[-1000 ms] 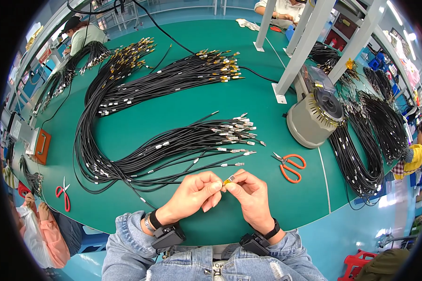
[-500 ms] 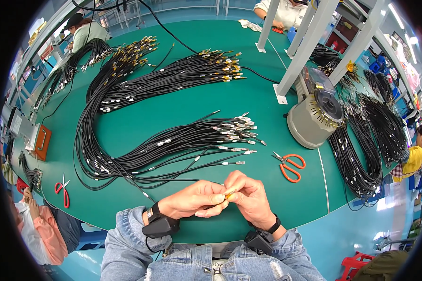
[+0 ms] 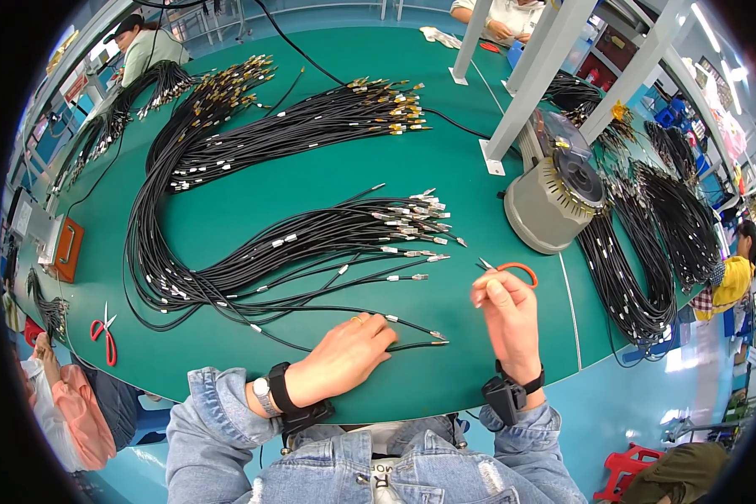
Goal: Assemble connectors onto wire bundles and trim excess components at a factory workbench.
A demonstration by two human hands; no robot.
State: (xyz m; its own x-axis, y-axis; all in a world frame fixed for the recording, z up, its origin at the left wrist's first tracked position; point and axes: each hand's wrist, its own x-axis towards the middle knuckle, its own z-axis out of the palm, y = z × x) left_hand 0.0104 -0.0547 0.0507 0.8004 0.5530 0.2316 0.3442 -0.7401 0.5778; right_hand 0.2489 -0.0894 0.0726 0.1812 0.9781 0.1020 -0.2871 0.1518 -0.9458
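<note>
My left hand (image 3: 350, 354) lies palm down near the table's front edge, its fingers curled over a thin black cable (image 3: 417, 345) whose metal-tipped end sticks out to the right. Just above it, a second cable (image 3: 413, 322) with a white label passes beside my fingers. To the right, my right hand (image 3: 512, 317) is raised off the table, thumb and fingers drawn together; anything between them is too small to make out. It partly covers the orange-handled scissors (image 3: 522, 270). Beyond my left hand spreads a bundle of black cables (image 3: 311, 244) with white labels and silvery ends.
Another bundle with yellow tips (image 3: 302, 134) lies farther back. A grey round machine (image 3: 554, 206) stands right, by white metal posts (image 3: 525, 92). Hanks of cable (image 3: 622, 269) lie at far right. Red scissors (image 3: 107, 336) and an orange box (image 3: 69, 250) are at left. Co-workers sit around.
My hands, together before on a small yellowish piece, have parted. The left has come down onto the cables; the right has moved right and up, over the orange-handled scissors.
</note>
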